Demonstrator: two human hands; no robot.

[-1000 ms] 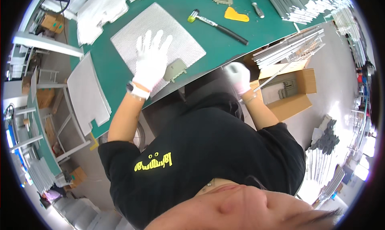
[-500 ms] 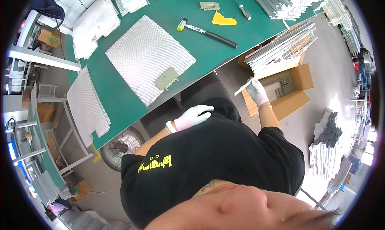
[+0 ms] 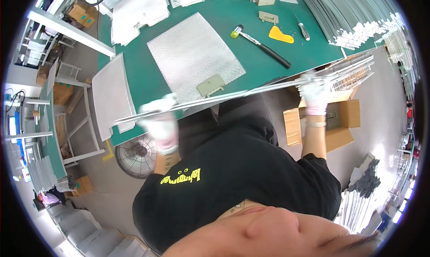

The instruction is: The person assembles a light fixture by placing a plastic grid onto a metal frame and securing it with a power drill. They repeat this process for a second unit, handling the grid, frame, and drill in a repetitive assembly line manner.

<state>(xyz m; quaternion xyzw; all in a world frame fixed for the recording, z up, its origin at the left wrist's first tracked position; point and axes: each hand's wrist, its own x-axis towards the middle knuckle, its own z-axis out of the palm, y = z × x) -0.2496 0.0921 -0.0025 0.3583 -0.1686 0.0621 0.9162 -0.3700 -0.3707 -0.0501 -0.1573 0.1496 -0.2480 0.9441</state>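
Both hands are wearing white gloves and are gripping a long thin metal strip [image 3: 224, 98] that is stretching across the front edge of the green-topped table [image 3: 148, 84]. Left hand [image 3: 159, 122] is closing around the strip near its left end, fingers wrapping it, though motion blur is softening the detail. Right hand [image 3: 313, 93] is clamping the strip near its right end, just above an open cardboard box [image 3: 342, 122] that is sitting on the floor beside the table.

On the table top, a square sheet of silver mesh [image 3: 195, 55] is lying flat, with a small grey bracket [image 3: 210, 85] resting on its near corner, just behind the strip. A mallet with a yellow-green head [image 3: 260, 45] is lying to the right of the mesh, and a yellow scraper [image 3: 281, 34] is sitting near it. A stack of long metal strips [image 3: 354, 21] is filling the table's far right. A round fan [image 3: 136, 151] is standing on the floor below the left hand
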